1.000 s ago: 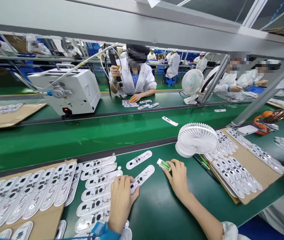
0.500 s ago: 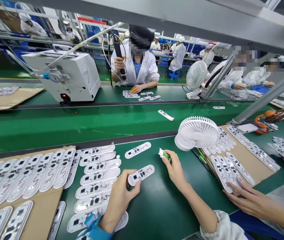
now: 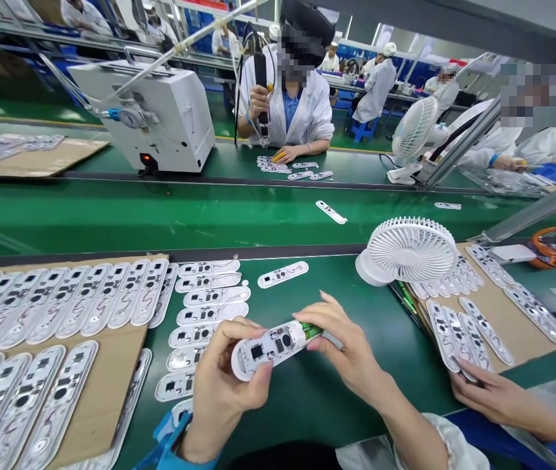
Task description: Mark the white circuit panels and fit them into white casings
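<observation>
My left hand (image 3: 223,385) grips a white oval panel (image 3: 272,349) fitted with small black circuit parts, thumb along its near edge and fingers behind. My right hand (image 3: 351,349) pinches a small green piece with a white end (image 3: 311,331) at the panel's right end. Whether the piece is fixed to the panel or only touches it, I cannot tell. A single similar panel (image 3: 283,275) lies just beyond on the green bench. Left of my hands runs a column of such panels (image 3: 213,313), partly hidden by my left hand.
Cardboard (image 3: 106,365) at left carries rows of panels. A white fan (image 3: 409,251) stands at the right, near more panels on another cardboard sheet (image 3: 527,346). A co-worker's hand (image 3: 498,395) touches those. Across the green belt (image 3: 209,215), another person holds a black tool (image 3: 261,78).
My hands have come together: the green piece in my right hand moved down and left to the panel's right end. The view has shifted, and the panel appears closer.
</observation>
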`<action>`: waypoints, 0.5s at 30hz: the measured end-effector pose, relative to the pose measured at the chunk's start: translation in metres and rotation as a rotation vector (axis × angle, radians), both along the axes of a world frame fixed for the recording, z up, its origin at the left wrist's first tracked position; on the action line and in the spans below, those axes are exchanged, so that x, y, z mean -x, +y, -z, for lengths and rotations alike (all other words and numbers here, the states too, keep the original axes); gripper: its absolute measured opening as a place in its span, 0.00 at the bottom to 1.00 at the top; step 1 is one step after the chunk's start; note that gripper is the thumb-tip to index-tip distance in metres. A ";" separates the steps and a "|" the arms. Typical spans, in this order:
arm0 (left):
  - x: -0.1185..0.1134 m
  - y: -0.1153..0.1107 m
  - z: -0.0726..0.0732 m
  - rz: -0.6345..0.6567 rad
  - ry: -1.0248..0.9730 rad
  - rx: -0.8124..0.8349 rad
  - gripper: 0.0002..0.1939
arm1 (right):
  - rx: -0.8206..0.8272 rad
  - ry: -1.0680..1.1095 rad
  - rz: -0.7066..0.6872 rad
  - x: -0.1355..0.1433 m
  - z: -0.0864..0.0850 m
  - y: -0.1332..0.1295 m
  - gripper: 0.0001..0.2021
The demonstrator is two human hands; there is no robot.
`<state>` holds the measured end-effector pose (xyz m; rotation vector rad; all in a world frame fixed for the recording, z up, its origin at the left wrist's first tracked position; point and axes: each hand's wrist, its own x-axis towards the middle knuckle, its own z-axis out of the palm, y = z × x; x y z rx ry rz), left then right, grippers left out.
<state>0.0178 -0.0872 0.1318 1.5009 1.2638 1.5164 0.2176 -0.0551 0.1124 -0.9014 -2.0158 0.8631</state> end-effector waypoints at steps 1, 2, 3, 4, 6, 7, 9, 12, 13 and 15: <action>-0.001 0.000 -0.001 0.000 -0.012 -0.011 0.08 | -0.002 -0.006 -0.001 0.000 0.000 0.000 0.14; -0.002 0.000 -0.002 0.000 -0.027 -0.023 0.08 | -0.008 -0.014 0.000 -0.001 0.000 0.001 0.14; -0.002 0.000 -0.002 0.003 -0.040 -0.029 0.09 | -0.017 -0.026 0.002 -0.001 0.000 0.000 0.14; -0.003 0.000 -0.002 0.007 -0.051 -0.022 0.09 | -0.032 -0.041 0.006 -0.002 -0.001 0.000 0.14; -0.002 0.000 -0.001 0.002 -0.071 0.022 0.09 | -0.075 -0.085 0.011 -0.002 -0.004 -0.002 0.15; -0.002 0.000 0.000 -0.009 -0.085 0.054 0.08 | -0.098 -0.116 0.008 -0.001 -0.005 -0.004 0.16; -0.002 0.001 0.002 -0.047 -0.136 0.138 0.08 | -0.135 -0.176 0.000 0.003 -0.005 -0.009 0.20; -0.003 0.006 0.004 -0.063 -0.259 0.259 0.09 | -0.128 -0.172 0.051 0.015 -0.001 -0.017 0.21; -0.004 0.008 0.005 -0.045 -0.287 0.291 0.10 | -0.080 -0.138 0.088 0.020 0.001 -0.019 0.19; -0.005 0.012 0.005 -0.002 -0.267 0.332 0.14 | 0.139 -0.032 0.143 0.029 0.002 -0.022 0.13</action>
